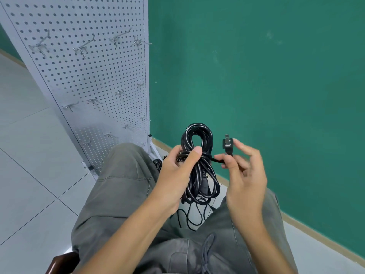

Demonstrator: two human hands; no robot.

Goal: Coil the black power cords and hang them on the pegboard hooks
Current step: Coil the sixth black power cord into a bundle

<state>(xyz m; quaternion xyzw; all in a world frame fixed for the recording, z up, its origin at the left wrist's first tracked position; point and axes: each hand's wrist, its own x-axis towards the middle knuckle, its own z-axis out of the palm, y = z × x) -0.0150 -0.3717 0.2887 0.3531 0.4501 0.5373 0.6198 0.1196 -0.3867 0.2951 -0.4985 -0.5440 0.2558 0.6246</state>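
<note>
Two hands work one coiled black power cord [198, 155] above the person's lap. The left hand [178, 173] grips the coil at its wrapped waist, thumb pressed across the front, so one loop stands above the fist and longer loops hang below it. The right hand [244, 171] pinches the plug [227, 144] end just beside the coil, a short length of cord running between them; its other fingers look loosely spread, though blurred. The pegboard [88, 80] with its hooks [83, 47] stands well apart, up left.

Black cord [197, 135] — green wall [256, 76]
</note>
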